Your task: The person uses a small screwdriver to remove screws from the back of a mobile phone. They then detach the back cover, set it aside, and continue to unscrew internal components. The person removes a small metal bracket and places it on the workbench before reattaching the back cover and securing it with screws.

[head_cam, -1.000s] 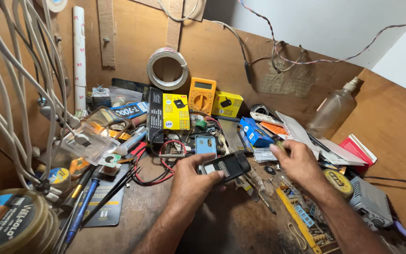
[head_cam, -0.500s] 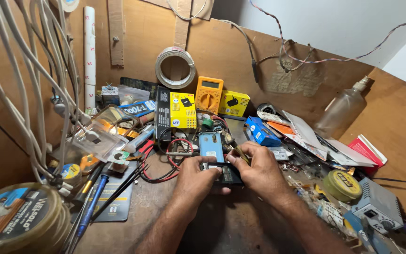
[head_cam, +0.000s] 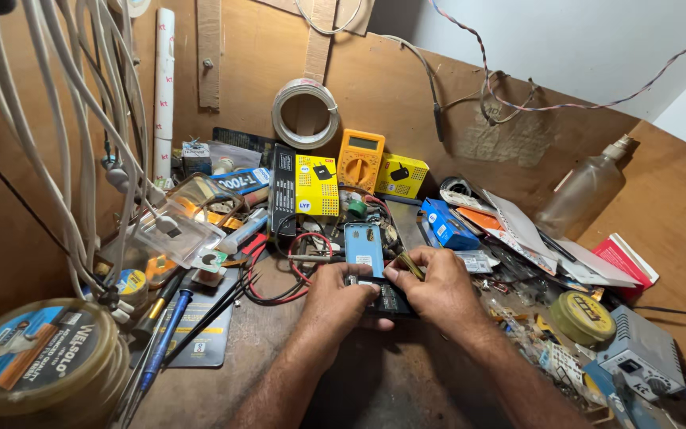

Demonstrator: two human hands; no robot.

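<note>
Phone (head_cam: 363, 250) between both hands

yellow box (head_cam: 317, 185) beside orange multimeter screen (head_cam: 363, 144)

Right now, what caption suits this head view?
Both hands, left and right, grip a dark phone over a cluttered wooden workbench.

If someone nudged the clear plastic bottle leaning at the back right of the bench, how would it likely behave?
The clear bottle looks nearly empty, so it is probably light and would shift easily. It leans tilted against the wooden wall, so a push may well topple it. Its round body would likely roll, though the papers beside it might stop it.
</note>
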